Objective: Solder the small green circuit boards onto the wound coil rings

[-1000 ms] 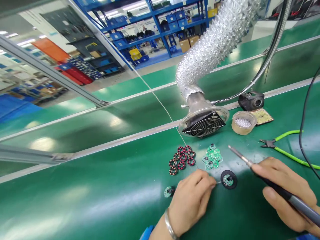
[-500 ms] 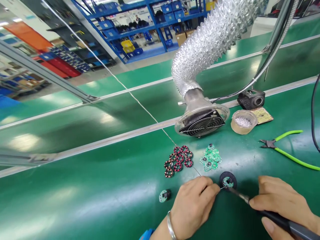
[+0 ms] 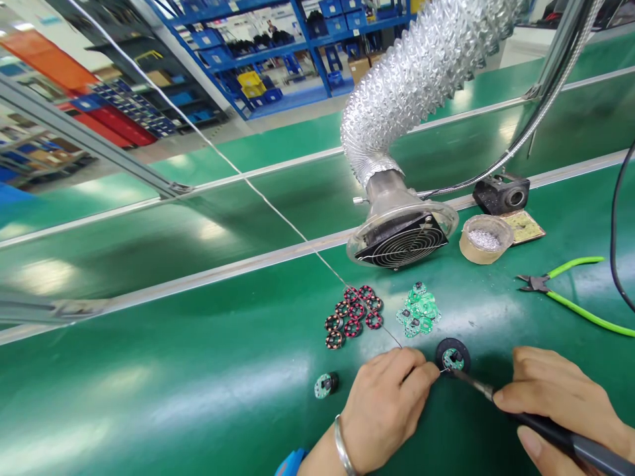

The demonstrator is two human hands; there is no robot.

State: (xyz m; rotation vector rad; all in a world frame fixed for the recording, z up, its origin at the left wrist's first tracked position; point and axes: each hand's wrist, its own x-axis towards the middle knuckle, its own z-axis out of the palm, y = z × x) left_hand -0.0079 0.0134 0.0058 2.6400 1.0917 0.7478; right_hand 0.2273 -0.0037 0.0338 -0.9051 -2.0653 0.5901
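My right hand (image 3: 560,396) is closed around a black-handled soldering iron (image 3: 540,426). Its tip rests at the lower edge of a small round green circuit board (image 3: 453,359), which sits in a black ring-shaped holder (image 3: 465,347) on the bench. My left hand (image 3: 389,403) pinches a thin solder wire (image 3: 443,371), and the wire's end meets the iron's tip at the board. From above, the solder strand (image 3: 317,251) runs down to my left fingers. A green board on a black part (image 3: 325,385) lies left of that hand.
Copper-wound rings (image 3: 353,311) and a pile of green boards (image 3: 419,311) lie beyond my hands. A fume extractor (image 3: 404,241) hangs behind them. Farther right are a tub of metal bits (image 3: 486,241), a yellow sponge (image 3: 523,226), an iron stand (image 3: 501,194) and green-handled cutters (image 3: 538,283).
The view has shifted very slightly. Both hands, the soldering iron and the solder wire stay at the board, nearly unmoved.
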